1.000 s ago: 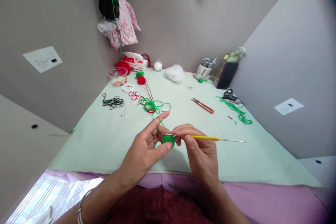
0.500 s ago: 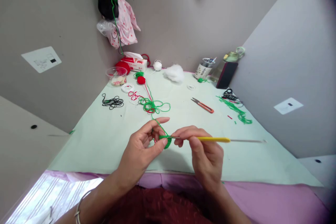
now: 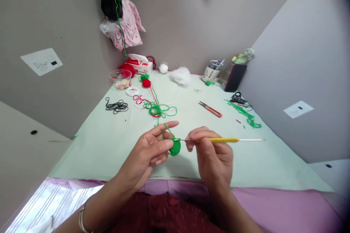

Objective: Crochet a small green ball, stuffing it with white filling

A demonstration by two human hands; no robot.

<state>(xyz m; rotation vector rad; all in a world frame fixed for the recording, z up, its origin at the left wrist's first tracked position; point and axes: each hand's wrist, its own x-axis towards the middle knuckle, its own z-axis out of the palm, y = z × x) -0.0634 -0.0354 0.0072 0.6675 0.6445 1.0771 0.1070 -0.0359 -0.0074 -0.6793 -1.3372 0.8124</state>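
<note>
My left hand pinches a small round green crochet piece between thumb and fingers. Its index finger is stretched out, with green yarn looped over it and running down to the piece. In my right hand is a crochet hook with a yellow handle and metal ends, held level like a pen. The hook's left end meets the top edge of the green piece; its tip is hidden in the stitches and by my left fingers. Behind my left hand lies a loose tangle of green yarn with red strands.
Orange thread snips lie right of centre. Black cord is on the left, green yarn ends on the right. Along the back stand a tissue box, white stuffing, a pen cup and a phone.
My left hand has turned, so more of the green piece shows below the fingers. My right hand has drawn back slightly, and the hook's right end has swung up and left.
</note>
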